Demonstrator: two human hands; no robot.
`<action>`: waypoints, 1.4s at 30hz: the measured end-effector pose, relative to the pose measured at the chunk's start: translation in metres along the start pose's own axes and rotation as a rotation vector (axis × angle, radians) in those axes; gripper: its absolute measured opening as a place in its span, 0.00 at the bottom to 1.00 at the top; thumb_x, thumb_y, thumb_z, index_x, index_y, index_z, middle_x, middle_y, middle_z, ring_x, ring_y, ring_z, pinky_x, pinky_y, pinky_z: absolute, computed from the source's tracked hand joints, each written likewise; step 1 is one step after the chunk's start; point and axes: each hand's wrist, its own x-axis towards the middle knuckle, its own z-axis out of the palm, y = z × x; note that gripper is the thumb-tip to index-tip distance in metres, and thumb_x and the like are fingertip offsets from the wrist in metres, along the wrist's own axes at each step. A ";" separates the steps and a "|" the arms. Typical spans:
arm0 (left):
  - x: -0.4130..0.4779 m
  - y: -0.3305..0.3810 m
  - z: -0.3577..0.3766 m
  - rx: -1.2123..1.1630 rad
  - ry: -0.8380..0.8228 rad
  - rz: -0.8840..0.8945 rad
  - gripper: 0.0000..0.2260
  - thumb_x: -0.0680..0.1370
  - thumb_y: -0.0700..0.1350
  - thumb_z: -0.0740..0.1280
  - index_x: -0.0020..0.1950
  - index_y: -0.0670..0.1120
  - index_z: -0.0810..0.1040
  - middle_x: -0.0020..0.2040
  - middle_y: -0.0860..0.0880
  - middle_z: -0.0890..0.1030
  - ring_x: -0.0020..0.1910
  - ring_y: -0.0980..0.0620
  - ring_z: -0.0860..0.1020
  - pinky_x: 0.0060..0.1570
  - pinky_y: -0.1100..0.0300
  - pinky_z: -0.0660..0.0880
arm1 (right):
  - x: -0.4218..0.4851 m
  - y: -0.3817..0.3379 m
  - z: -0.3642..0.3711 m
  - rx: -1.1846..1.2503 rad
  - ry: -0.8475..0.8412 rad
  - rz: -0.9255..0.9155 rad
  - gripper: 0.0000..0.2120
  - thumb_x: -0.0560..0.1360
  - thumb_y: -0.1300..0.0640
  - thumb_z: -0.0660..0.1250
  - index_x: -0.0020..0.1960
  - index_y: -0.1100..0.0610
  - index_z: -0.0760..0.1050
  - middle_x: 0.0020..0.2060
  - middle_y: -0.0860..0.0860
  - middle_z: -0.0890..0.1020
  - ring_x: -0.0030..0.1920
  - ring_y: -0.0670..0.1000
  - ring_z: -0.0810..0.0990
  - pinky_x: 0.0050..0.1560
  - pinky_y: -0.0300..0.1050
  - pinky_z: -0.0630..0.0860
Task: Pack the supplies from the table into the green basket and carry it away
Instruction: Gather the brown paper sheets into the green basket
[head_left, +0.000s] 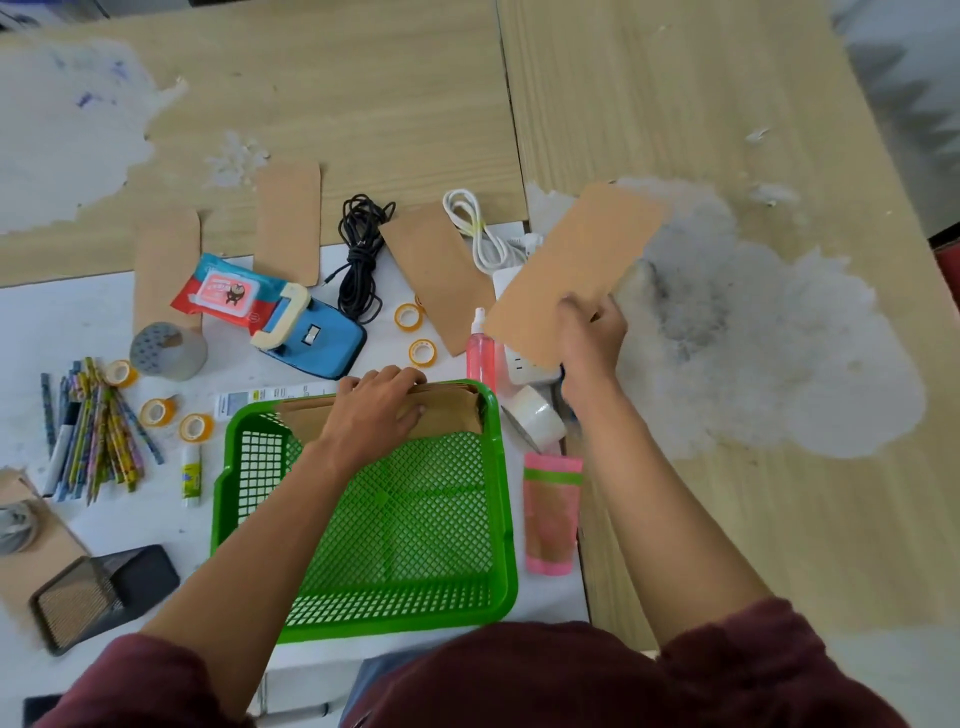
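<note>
The green mesh basket (363, 525) sits on the white sheet right in front of me. Brown card pieces (452, 410) stand against its far wall, and my left hand (379, 405) grips their top edge. My right hand (592, 338) pinches another brown card (571, 265) and holds it in the air to the right of the basket, above a white power strip (524, 366). More brown cards (436, 275) (288, 223) (163, 270) lie flat on the table beyond the basket.
Around the basket lie a blue tape dispenser (317, 338), wet wipes (223, 291), a black cable (358, 260), a white cable (478, 234), small tape rolls (421, 353), a pink spray bottle (480, 348), a white tape roll (535, 415), a pink tube (550, 514), pencils (98, 431) and a glue stick (190, 475).
</note>
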 end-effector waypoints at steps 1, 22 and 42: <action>-0.004 -0.003 -0.001 -0.006 0.008 0.001 0.17 0.80 0.54 0.63 0.68 0.53 0.70 0.62 0.53 0.77 0.61 0.50 0.75 0.61 0.46 0.66 | -0.015 0.004 0.001 -0.022 -0.026 0.018 0.08 0.76 0.62 0.66 0.52 0.53 0.80 0.47 0.50 0.86 0.43 0.48 0.83 0.43 0.44 0.81; -0.057 -0.047 -0.044 -0.675 0.018 0.043 0.15 0.77 0.59 0.66 0.50 0.48 0.80 0.43 0.51 0.83 0.43 0.51 0.81 0.44 0.50 0.79 | -0.203 0.112 0.043 0.359 -0.298 0.545 0.13 0.79 0.67 0.65 0.63 0.59 0.76 0.60 0.56 0.83 0.60 0.56 0.81 0.62 0.55 0.76; -0.032 -0.092 -0.013 0.107 0.100 0.455 0.10 0.80 0.47 0.65 0.59 0.43 0.73 0.75 0.40 0.64 0.64 0.39 0.73 0.62 0.43 0.70 | -0.193 0.100 0.012 -0.612 0.120 -0.180 0.16 0.77 0.69 0.63 0.55 0.48 0.72 0.49 0.46 0.77 0.45 0.49 0.80 0.37 0.40 0.77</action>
